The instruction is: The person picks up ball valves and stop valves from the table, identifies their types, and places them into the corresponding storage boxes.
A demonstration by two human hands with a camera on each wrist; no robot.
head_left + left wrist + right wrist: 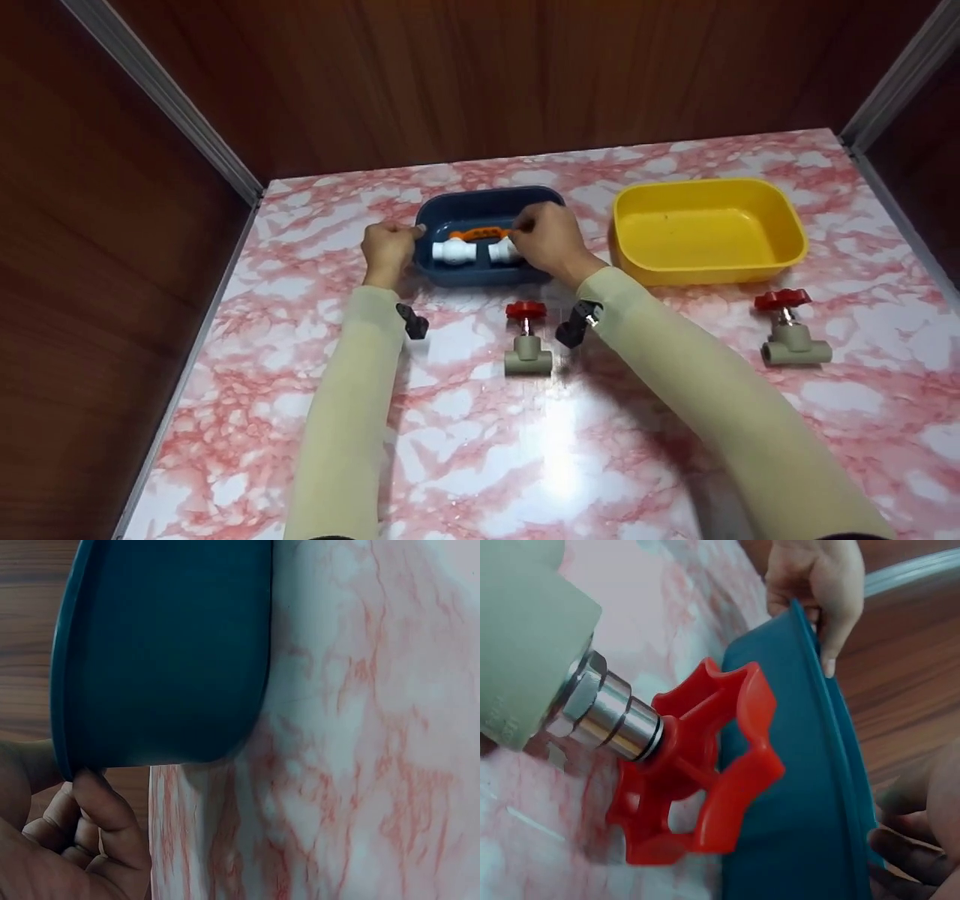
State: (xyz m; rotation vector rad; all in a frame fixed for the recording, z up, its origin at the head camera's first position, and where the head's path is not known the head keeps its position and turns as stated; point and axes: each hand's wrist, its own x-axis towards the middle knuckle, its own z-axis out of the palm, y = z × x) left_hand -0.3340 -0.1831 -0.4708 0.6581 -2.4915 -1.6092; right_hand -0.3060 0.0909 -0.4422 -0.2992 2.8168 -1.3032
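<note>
Inside the dark blue bin [487, 279] lie two white plastic ball valves, a left one [454, 251] and a right one [501, 251], with an orange lever handle [484, 233] behind them. My left hand [388, 247] pinches the bin's left rim between thumb and fingers; the left wrist view shows the fingers [112, 814] at the rim corner. My right hand [553, 236] reaches over the bin's right end, its curled fingers pinching the right valve by its orange part. In the right wrist view that hand [926, 832] is beside the rim, the valve hidden.
A grey-green pipe valve with a red handwheel [528, 341] stands in front of the bin, close to my right wrist. Another such valve [795, 337] is at the right, before a yellow bin [709, 268]. Wooden panels [487, 82] enclose the marbled table [465, 450].
</note>
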